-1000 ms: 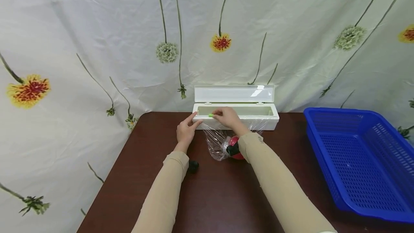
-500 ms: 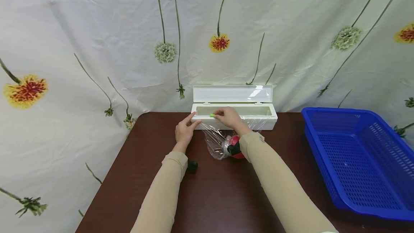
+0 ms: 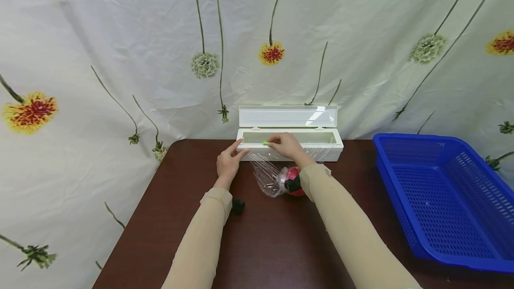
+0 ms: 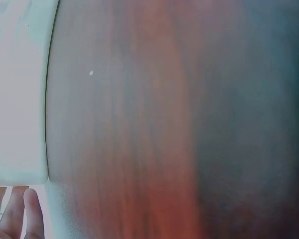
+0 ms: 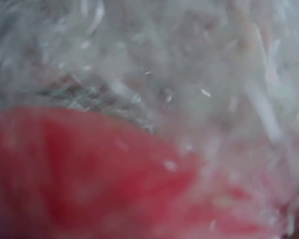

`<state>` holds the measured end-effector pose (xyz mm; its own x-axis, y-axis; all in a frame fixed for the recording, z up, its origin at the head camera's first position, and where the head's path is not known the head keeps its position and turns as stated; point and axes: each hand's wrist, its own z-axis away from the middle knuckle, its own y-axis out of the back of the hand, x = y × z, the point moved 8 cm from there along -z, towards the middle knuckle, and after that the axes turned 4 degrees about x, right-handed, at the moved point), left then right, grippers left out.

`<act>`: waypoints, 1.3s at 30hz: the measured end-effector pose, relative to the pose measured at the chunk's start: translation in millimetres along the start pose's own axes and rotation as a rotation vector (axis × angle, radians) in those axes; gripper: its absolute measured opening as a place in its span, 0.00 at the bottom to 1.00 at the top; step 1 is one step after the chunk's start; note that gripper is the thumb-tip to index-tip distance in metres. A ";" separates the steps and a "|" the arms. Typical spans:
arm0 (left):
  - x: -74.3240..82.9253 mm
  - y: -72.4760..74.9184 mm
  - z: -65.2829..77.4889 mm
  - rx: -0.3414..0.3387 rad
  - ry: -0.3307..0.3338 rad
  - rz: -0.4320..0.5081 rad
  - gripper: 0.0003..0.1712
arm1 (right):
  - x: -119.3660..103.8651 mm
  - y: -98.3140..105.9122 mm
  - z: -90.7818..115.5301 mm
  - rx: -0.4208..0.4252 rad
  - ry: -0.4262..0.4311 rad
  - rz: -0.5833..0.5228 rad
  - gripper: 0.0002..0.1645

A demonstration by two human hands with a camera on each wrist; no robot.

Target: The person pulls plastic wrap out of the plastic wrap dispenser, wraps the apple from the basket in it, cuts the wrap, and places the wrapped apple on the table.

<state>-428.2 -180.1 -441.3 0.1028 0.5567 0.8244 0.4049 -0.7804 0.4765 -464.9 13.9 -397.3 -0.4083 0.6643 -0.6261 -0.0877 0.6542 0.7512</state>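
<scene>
A white cling film dispenser [image 3: 257,151] stands at the table's back edge with its clear lid [image 3: 287,116] raised. My left hand [image 3: 229,163] grips its left end, thumb at the front and fingers at the side. My right hand [image 3: 287,145] pinches a small green slide cutter [image 3: 266,143] on the dispenser's front rim. Clear cling film [image 3: 265,177] hangs from the front and bunches on the table around a red rounded thing [image 3: 293,173], partly hidden by the right wrist camera. In the right wrist view, the red thing [image 5: 89,169] lies blurred under crinkled film.
A blue perforated plastic basket [image 3: 437,191] stands on the right of the dark brown table [image 3: 273,244]. Behind the table hangs a flowered cloth [image 3: 160,35]. A black wrist camera [image 3: 238,206] sits under the left wrist.
My right hand has slid the green cutter slightly to the right along the dispenser's rim. The left hand keeps its grip on the left end. The head view has shifted a little.
</scene>
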 end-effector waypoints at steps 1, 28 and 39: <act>0.0 0.1 0.3 -0.002 -0.001 0.007 0.32 | 0.3 0.4 0.1 -0.001 0.004 0.000 0.14; -1.2 -0.1 0.9 -0.011 0.006 0.015 0.32 | 11.3 8.1 8.6 -0.004 -0.038 -0.035 0.14; -1.8 -0.3 0.7 -0.019 -0.002 0.016 0.32 | 17.9 12.7 9.9 0.009 -0.004 -0.083 0.14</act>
<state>-427.8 -180.6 -443.2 0.1109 0.5450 0.8311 0.3858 -0.7943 0.4694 -464.4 37.7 -401.0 -0.3967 0.6093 -0.6866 -0.1123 0.7101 0.6951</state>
